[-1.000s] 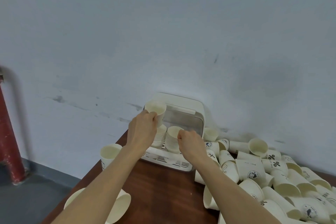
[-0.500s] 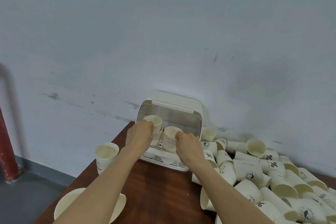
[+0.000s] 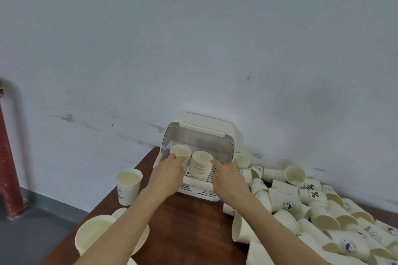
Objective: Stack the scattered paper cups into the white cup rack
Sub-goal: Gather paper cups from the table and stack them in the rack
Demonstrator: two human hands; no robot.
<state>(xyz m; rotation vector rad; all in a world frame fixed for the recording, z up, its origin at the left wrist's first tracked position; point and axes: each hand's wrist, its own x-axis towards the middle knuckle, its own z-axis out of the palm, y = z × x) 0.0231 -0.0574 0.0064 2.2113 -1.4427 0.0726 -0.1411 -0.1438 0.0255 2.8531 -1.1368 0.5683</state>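
Inside the white cup rack (image 3: 201, 191), left hand (image 3: 168, 173) fingers curl around 1 cup stack (image 3: 182, 155); right hand (image 3: 228, 178) touches another (image 3: 201, 164). Scattered cups (image 3: 301, 211) crowd its right; 1 upright cup (image 3: 128, 186) stands left.

Both bare forearms are reaching forward and converging slightly, wrists straight. The left hand (image 3: 170, 173) is lying palm down with its fingers curling forward at the tips. The right hand (image 3: 228, 178) is lying palm down too, its fingers bending forward.
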